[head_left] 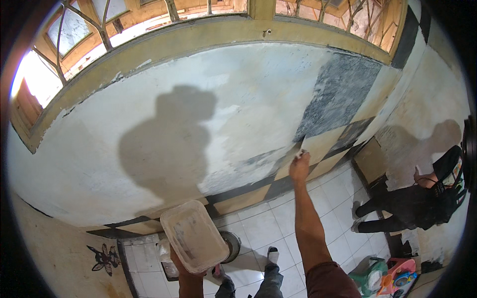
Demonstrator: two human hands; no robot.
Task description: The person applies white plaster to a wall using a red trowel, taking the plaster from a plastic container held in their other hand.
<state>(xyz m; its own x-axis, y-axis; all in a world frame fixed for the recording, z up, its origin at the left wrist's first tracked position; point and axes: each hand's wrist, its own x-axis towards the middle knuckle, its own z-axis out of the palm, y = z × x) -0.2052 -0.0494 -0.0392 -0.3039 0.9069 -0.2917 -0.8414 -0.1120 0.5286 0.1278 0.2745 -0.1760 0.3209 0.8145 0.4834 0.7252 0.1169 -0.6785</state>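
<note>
My right hand point(299, 166) is stretched out to the wall, its fingers closed round a putty knife point(302, 144). The thin blade meets the wall near the lower corner of a dark grey square point(343, 84). Low on the left, my left hand point(186, 264) holds up a shallow rectangular plastic tub point(215, 224); most of its fingers are hidden under the tub. Pale smears of putty coat the inside of the tub. Whitish, uneven filler covers much of the wall point(258, 99), with a darker streak left of the knife.
A wooden window frame point(198, 37) with metal grilles runs above the wall. Another person point(412, 206) in dark clothes stands at the right. A round metal container point(231, 247) is partly behind the tub. Green and pink plastic things point(380, 275) lie on the white tiled floor point(263, 226).
</note>
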